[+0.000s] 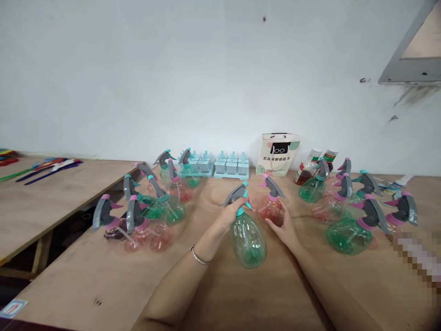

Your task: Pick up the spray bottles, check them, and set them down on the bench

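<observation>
- Standing at left: clustered spray bottles (168,210), green and pink, overlapping so that the rear ones are partly hidden.
- Left hand (231,214): wrapped around the neck of a green bottle (248,241), tilted at centre. A slackened grip could let it slip; pressure on the teal trigger (247,200) might discharge any liquid. Whether its base touches the table (220,299) cannot be told.
- Right hand (285,230): grasping the body of a pink bottle (269,209), just beyond; an uneven push could topple it. Some fingertips are hidden.
- Right-hand group (349,235): a sideways elbow might knock these bottles; beside them, a pixelated patch (418,262) is unreadable.
</observation>
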Tool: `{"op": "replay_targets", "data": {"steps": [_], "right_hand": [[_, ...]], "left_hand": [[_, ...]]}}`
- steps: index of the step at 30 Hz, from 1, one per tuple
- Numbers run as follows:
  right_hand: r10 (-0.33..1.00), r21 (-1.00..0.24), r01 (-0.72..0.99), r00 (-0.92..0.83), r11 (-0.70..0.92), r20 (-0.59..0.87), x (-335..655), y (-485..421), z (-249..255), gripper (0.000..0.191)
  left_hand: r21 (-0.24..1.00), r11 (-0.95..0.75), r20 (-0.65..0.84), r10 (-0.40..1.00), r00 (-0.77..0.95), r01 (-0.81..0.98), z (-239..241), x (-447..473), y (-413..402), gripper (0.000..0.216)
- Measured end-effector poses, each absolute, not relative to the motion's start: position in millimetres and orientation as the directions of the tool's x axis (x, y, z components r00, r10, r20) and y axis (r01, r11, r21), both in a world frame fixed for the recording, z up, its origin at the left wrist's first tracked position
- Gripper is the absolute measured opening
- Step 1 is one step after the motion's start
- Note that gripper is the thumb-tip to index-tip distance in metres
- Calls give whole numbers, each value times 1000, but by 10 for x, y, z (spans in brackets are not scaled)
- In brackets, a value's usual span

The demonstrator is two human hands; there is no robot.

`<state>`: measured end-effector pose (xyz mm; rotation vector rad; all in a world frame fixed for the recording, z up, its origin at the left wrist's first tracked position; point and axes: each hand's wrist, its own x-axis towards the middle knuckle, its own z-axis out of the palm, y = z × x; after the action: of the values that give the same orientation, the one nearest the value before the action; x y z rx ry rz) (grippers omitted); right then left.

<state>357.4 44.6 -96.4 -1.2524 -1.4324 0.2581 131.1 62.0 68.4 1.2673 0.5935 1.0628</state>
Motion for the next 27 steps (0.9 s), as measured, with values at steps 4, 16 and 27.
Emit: {"op": "replay_targets", "data": {"steps": [4, 16, 27], "right_hand": [[784, -755, 529, 242, 387, 572, 3570, 441, -954, 81], [779, -745, 545, 239, 386, 579, 3558, 434, -928, 80], [778, -746, 544, 245, 383, 578, 3546, 426, -917, 81]], "left_hand": [[935, -24, 168, 910, 380, -354, 675, 1316, 639, 17], [943, -96, 201, 927, 315, -318, 639, 1319, 654, 18], [933, -361, 347, 903, 255, 9, 702, 1161, 737, 22]]}}
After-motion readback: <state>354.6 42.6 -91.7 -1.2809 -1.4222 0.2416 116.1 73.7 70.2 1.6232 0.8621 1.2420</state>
